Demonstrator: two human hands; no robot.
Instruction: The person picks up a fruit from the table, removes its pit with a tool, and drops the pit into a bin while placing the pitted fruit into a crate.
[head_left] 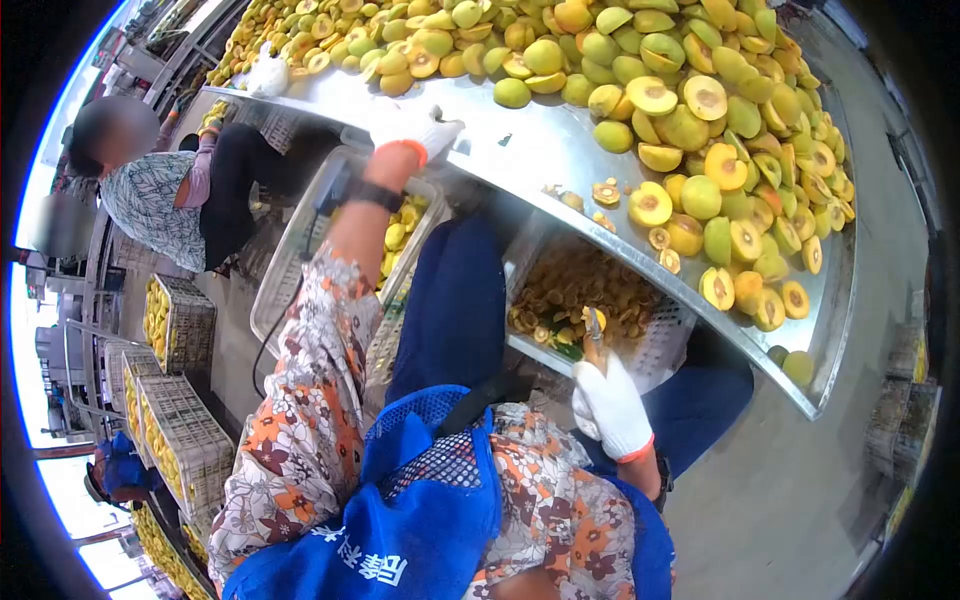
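Note:
My left hand [412, 124], in a white glove, rests on the near edge of the steel table [520, 150], close to the heap of green-yellow peaches [600, 60]; nothing shows in it. Lower down, my right hand [612, 405], also gloved, grips a small pitting tool [594, 332] with its tip pointing up. The tool is held over a white basket of brown pits [585, 290] that sits under the table edge. Halved peaches [740, 240] with their stones removed lie cut side up on the right part of the table.
A white crate with peach halves [402, 228] sits below my left arm. A seated person in a patterned top [160, 200] is on the left, and another gloved hand [268, 76] lies on the table. Wire crates of fruit [180, 430] are stacked at lower left.

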